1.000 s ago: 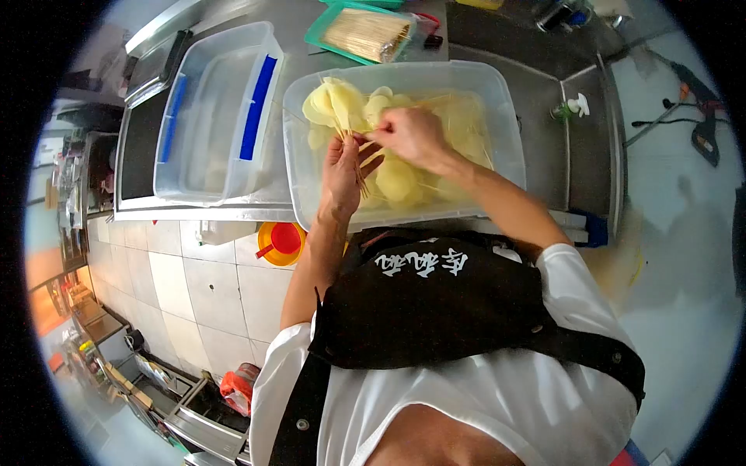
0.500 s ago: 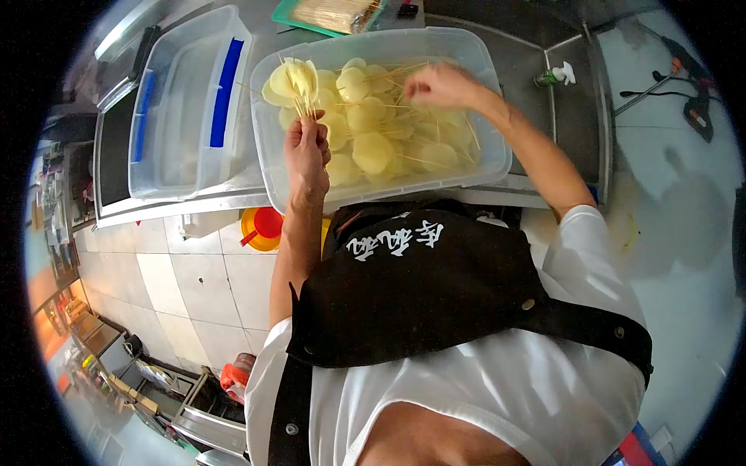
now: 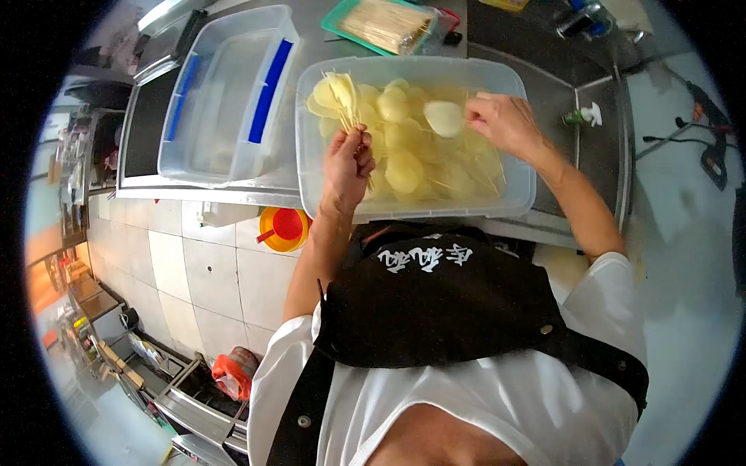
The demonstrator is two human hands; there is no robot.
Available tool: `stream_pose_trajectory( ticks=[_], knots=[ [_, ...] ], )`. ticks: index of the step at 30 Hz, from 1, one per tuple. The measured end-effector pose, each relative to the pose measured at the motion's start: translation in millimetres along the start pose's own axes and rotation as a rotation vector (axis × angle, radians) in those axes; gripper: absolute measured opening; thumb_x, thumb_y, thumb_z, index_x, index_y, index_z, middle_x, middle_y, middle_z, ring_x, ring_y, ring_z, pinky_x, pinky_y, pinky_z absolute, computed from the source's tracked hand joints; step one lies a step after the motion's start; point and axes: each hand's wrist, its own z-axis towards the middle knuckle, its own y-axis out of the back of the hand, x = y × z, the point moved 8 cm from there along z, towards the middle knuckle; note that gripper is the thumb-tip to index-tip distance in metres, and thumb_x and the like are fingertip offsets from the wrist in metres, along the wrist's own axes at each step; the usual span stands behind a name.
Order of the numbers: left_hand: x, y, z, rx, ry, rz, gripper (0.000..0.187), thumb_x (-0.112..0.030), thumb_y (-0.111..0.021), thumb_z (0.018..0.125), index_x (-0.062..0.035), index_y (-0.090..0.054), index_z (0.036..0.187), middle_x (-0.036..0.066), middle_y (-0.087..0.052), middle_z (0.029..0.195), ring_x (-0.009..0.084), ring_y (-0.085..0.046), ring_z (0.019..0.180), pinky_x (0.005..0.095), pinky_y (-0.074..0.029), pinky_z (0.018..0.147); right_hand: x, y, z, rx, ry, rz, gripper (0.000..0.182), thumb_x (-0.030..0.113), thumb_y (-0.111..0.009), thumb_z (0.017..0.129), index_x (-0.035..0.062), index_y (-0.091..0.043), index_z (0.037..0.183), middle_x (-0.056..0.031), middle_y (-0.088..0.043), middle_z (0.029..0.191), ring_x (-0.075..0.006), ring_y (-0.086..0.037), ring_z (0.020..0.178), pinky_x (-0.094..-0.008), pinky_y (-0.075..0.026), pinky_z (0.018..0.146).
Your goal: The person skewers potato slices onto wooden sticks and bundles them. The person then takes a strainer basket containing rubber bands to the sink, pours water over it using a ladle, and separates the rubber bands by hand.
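Observation:
My left hand [image 3: 348, 167] is closed around a bunch of thin wooden skewers, with pale yellow slices, apparently potato, fanned at their tips [image 3: 339, 93]. It is over the left side of a clear plastic tub [image 3: 522, 175]. To the right, my right hand [image 3: 505, 124] is pinched, and a single pale slice [image 3: 444, 119] hangs just left of its fingertips; its stick is too fine to make out. Beneath both hands, many skewered slices [image 3: 404, 171] lie piled in the tub.
A second clear tub [image 3: 221, 101] with blue handles stands at the left. Behind is a green tray [image 3: 336, 17] with bundled bamboo skewers [image 3: 388, 25]. A spray bottle [image 3: 583, 116] lies at the right. On the floor is a yellow bucket [image 3: 284, 230] with something red inside.
My right hand has come up from the pile, and a single slice now shows beside its fingers. My left hand still grips its bunch. The whole view has shifted.

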Motion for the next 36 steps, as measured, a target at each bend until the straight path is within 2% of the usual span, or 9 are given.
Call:
stream_pose_trajectory(
  ticks=[5,7,11,17,21,23,26,29,36],
  knots=[
    [0.3,-14.9,-2.3,-0.025,-0.029,0.051,0.013,-0.019,-0.045,0.096,-0.0089,-0.05,0.104,0.003,-0.056,0.088,0.0092,-0.047,0.062,0.0237,-0.042,0.054,23.8,-65.0,45.9,-0.121,-0.209,0.825,0.019,0.016,-0.07,0.078,0.0007,-0.06,0.081,-0.0036,-0.062,0.075,-0.0111,-0.058,0.067,-0.0255,-0.047,0.062],
    [-2.1,-25.1,-7.0,-0.071,-0.04,0.077,0.017,-0.019,-0.043,0.097,-0.0077,-0.048,0.108,0.004,-0.057,0.091,0.0115,-0.053,0.066,0.0272,-0.048,0.06,50.0,-91.7,57.8,-0.153,-0.218,1.185,0.031,0.029,-0.073,0.072,0.0014,-0.061,0.078,-0.0102,-0.064,0.07,-0.0173,-0.062,0.063,-0.0312,-0.048,0.06],
    [-3.8,-11.5,-4.2,-0.015,-0.116,0.246,0.022,-0.022,-0.041,0.098,-0.0075,-0.044,0.114,0.005,-0.058,0.081,0.011,-0.054,0.065,0.0244,-0.048,0.058,70.7,-89.3,66.7,-0.209,-0.24,0.84,0.033,0.031,-0.074,0.072,0.0017,-0.061,0.076,-0.009,-0.063,0.068,-0.0165,-0.06,0.061,-0.0309,-0.048,0.06],
    [-7.3,-4.1,-8.0,-0.169,-0.103,0.447,0.024,-0.029,-0.04,0.098,-0.0072,-0.051,0.101,-0.003,-0.045,0.069,0.0046,-0.036,0.052,0.02,-0.028,0.042,81.5,-76.1,65.1,0.0,-0.156,0.818,0.027,0.027,-0.072,0.077,0.0022,-0.063,0.083,-0.0033,-0.064,0.074,-0.0098,-0.058,0.065,-0.0268,-0.047,0.061],
    [-59.9,-38.3,-26.9,0.026,-0.172,0.446,0.028,-0.029,-0.041,0.097,-0.0043,-0.055,0.096,-0.003,-0.044,0.066,0.0057,-0.038,0.053,0.0201,-0.03,0.045,63.0,-38.0,52.5,-0.055,0.011,0.945,0.02,0.016,-0.062,0.086,0.0015,-0.062,0.1,0.0004,-0.061,0.082,-0.007,-0.055,0.072,-0.0211,-0.045,0.062],
    [-79.4,-52.7,-27.3,0.115,-0.261,0.534,0.03,-0.029,-0.041,0.097,-0.0031,-0.057,0.092,-0.002,-0.045,0.065,0.007,-0.04,0.054,0.0214,-0.033,0.047,34.6,-30.3,37.2,0.055,-0.277,1.377,0.022,0.017,-0.063,0.085,0.0002,-0.063,0.099,-0.0026,-0.064,0.08,-0.0084,-0.056,0.066,-0.0235,-0.046,0.062],
    [-70.5,-44.8,1.6,0.126,-0.333,1.051,0.034,-0.029,-0.041,0.096,-0.0014,-0.058,0.085,0.0,-0.047,0.066,0.0097,-0.044,0.058,0.0248,-0.037,0.052,-6.7,-55.4,35.7,0.025,-0.381,0.839,0.021,0.015,-0.058,0.088,0.0012,-0.062,0.103,-0.0042,-0.064,0.082,-0.0084,-0.056,0.064,-0.023,-0.045,0.061],
    [-48.8,-23.1,11.8,0.103,-0.216,1.078,0.034,-0.03,-0.041,0.096,-0.0024,-0.058,0.085,0.0,-0.049,0.066,0.0095,-0.044,0.06,0.0247,-0.037,0.051,-20.7,-80.1,29.0,0.067,-0.144,0.601,0.022,0.015,-0.055,0.09,0.0039,-0.06,0.109,-0.0045,-0.065,0.083,-0.0082,-0.056,0.063,-0.022,-0.044,0.059],
    [-38.6,-67.3,9.6,0.104,-0.162,0.152,0.023,-0.029,-0.043,0.097,-0.007,-0.05,0.096,-0.001,-0.05,0.073,0.0078,-0.046,0.061,0.0212,-0.04,0.052,53.0,-112.9,28.4,-0.082,-0.505,1.603,0.035,0.036,-0.046,0.095,0.0131,-0.053,0.121,-0.0024,-0.059,0.115,-0.0114,-0.056,0.095,-0.0311,-0.046,0.083]
  ],
)
